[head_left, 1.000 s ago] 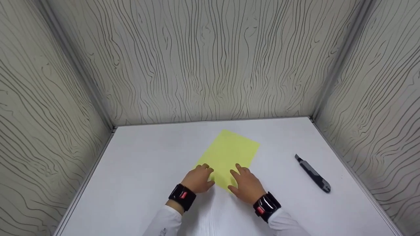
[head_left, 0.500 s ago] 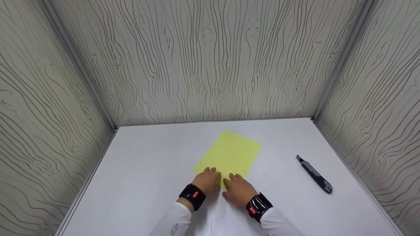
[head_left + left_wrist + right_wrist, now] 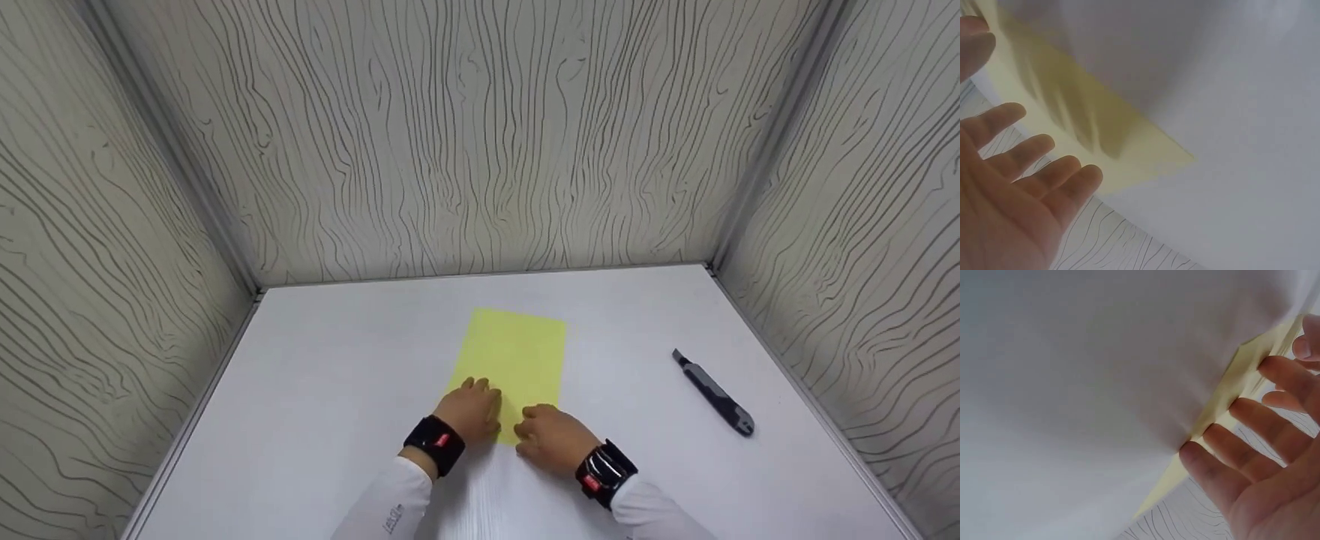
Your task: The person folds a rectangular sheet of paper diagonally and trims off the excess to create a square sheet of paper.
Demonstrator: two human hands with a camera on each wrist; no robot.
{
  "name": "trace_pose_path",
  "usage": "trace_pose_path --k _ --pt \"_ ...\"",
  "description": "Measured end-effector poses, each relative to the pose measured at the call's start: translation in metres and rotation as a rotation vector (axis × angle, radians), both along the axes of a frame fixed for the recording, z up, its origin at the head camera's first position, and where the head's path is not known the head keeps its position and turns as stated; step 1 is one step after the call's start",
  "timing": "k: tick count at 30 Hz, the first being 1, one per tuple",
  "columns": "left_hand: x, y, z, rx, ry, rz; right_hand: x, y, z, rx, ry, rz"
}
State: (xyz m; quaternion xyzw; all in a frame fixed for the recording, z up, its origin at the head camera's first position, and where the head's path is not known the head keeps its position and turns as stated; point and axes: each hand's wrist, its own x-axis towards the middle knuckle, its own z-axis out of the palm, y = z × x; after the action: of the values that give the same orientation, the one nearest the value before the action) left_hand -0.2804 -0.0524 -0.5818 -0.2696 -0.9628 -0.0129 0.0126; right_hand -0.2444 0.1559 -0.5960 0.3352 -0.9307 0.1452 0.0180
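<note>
A yellow sheet of paper (image 3: 517,352) lies on the white table, its near end under both hands. My left hand (image 3: 470,414) is over its near left part. In the left wrist view the fingers (image 3: 1033,154) are spread and gently bent, and their shadows fall on the paper (image 3: 1129,140); whether they touch it I cannot tell. At the near right edge is my right hand (image 3: 555,439). Its fingertips (image 3: 1193,453) rest on the paper (image 3: 1165,486) in the right wrist view, loosely bent and not curled round it.
A grey and black utility knife (image 3: 716,394) lies to the right of the paper, blade exposed and pointing away. Patterned panels (image 3: 480,150) stand around the back and sides of the white table (image 3: 337,360).
The paper has turned counterclockwise, its far end swinging left, so it lies straighter. Both hands first drew closer together on its near end; the right hand has since shifted slightly right. The knife stays put.
</note>
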Motion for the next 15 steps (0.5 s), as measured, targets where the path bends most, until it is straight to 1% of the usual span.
trace_pose_path --k 3,8,10,12,15 --pt "-0.001 -0.001 0.001 0.020 -0.032 0.003 -0.001 0.009 -0.001 -0.012 0.009 0.052" --pt "-0.001 -0.005 0.007 0.050 -0.147 0.040 -0.001 0.028 -0.002 -0.004 0.015 0.135" --pt "0.000 -0.007 0.010 0.050 -0.184 0.048 -0.002 0.035 -0.001 -0.010 0.019 0.154" --pt "0.001 -0.009 0.012 0.041 -0.201 0.040 -0.002 0.041 0.000 -0.020 0.012 0.162" --pt "0.003 -0.012 0.012 0.012 -0.216 0.019 -0.003 0.051 0.002 -0.028 -0.008 0.144"
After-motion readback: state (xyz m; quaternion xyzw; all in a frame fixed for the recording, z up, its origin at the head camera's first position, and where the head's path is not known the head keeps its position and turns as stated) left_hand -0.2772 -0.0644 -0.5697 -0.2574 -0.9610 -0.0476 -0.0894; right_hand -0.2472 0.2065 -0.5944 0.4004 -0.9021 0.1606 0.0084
